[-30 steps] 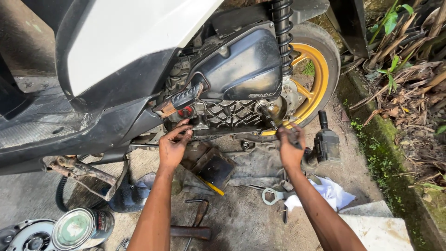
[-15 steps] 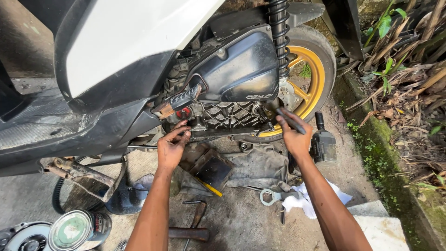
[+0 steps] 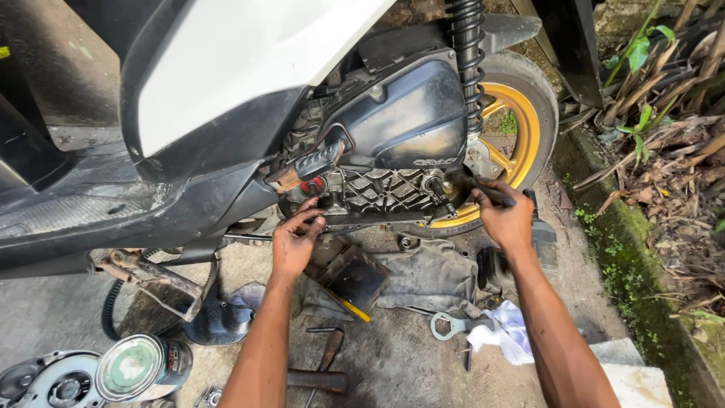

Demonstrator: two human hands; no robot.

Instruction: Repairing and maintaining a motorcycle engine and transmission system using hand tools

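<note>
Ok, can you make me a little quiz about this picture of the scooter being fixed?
1. True or false: the yellow-spoked rear wheel is to the right of the black coil shock spring.
2. Which hand touches the dark ribbed engine case near the small red cap: A left hand, B right hand?
3. Fill in: the grey metal wrench lies beside a crumpled white ____.

Key: 1 true; 2 A; 3 cloth.
</note>
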